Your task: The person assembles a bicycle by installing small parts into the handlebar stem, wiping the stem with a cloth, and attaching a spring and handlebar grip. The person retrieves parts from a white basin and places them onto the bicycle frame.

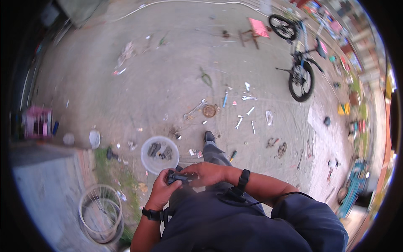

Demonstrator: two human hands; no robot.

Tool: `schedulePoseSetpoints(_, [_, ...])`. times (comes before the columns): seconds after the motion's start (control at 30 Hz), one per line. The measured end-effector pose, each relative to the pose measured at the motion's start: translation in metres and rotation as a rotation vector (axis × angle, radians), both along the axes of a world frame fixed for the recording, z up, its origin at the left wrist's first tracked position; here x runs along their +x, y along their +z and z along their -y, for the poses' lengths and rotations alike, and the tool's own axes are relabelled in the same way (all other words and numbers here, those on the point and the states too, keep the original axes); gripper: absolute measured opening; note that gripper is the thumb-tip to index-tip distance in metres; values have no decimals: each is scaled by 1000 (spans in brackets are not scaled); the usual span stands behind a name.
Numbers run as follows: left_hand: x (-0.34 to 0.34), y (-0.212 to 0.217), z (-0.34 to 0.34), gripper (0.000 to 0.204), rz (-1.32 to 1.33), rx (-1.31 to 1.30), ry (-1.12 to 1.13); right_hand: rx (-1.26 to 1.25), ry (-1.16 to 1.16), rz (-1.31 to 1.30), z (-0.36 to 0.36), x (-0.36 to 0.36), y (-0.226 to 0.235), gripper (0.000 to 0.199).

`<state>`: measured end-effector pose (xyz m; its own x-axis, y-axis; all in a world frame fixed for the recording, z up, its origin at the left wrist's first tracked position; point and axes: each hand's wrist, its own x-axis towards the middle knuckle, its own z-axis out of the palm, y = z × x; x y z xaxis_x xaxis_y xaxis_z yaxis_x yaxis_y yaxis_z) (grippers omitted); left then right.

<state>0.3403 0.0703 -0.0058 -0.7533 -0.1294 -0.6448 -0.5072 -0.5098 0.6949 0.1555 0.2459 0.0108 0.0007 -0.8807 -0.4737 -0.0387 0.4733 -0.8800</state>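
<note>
Low in front of my body, my left hand (160, 188) is closed round a small dark grey block-like part (175, 178), its thumb lying along the near side. I cannot make out the part's exact kind. My right hand (208, 173) reaches in from the right with bent fingers closed at the same part; motion smears the fingertips. Just beyond my hands a translucent round plastic tub (145, 148) stands on the ground. In it lie dark gloves or rags (159, 152) and some small pieces.
Wrenches (195, 108), a blue-handled tool (225, 98) and a green-handled screwdriver (233, 156) lie scattered ahead on concrete. A round brown-filled container (209, 111) is near them. A bicycle (300, 59) and a pink-topped stool (257, 27) stand far right. Wheel rims (100, 212) lean at left.
</note>
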Motion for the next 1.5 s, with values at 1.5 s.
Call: schedulePoseSetpoints(1.5, [-971,65,-394,55,-218,-42,-838,15,-1242,-607,-452,-705,67,53])
